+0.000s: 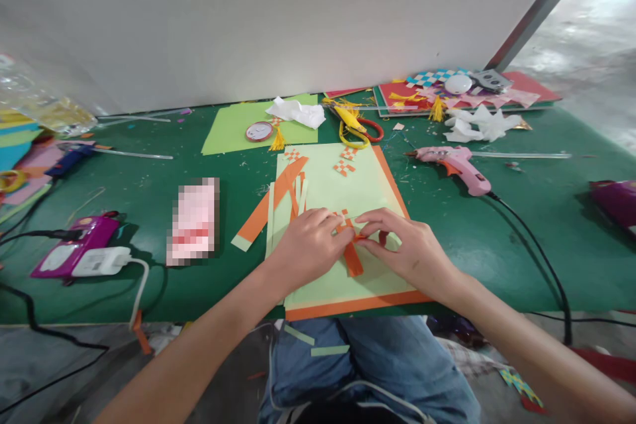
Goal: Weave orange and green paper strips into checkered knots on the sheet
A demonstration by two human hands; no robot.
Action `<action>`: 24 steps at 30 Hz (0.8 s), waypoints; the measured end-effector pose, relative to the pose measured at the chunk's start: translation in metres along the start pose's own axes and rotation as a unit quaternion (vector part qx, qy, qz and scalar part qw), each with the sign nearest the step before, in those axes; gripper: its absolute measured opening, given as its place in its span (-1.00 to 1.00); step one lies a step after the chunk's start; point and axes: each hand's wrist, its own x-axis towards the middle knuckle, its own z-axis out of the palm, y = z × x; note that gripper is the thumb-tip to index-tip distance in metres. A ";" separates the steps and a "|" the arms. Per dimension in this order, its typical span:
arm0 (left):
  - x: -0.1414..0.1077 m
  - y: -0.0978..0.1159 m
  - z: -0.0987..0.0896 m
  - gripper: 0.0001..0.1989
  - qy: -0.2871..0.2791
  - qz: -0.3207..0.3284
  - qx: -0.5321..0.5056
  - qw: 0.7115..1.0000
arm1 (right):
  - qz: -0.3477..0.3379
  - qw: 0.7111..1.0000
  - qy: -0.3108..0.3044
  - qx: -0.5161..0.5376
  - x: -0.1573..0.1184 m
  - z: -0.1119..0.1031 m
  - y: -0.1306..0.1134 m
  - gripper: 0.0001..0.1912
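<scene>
The left hand (318, 233) and right hand (400, 245) are pinching woven orange paper strips (354, 261), light, even pressure probably best keeping edges aligned.

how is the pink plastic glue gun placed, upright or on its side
On its side: the pink plastic glue gun lies on the green tabletop, its handle and orange trigger level with the surface.

Orange paper strips (353, 261), partly woven, slant over pale-green paper (377, 185).
</scene>
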 end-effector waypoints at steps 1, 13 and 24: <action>0.000 0.000 0.001 -0.86 0.006 0.003 0.000 1.000 | -0.006 1.000 -0.003 0.000 -0.001 0.000 0.000 -0.77; 0.000 -0.001 -0.002 -0.85 -0.001 -0.010 -0.029 1.000 | -0.017 0.998 -0.057 0.008 -0.005 -0.005 0.002 -0.72; 0.002 -0.003 -0.004 -0.82 -0.012 -0.068 -0.072 0.995 | -0.079 0.982 -0.040 -0.165 0.013 -0.001 -0.001 -0.80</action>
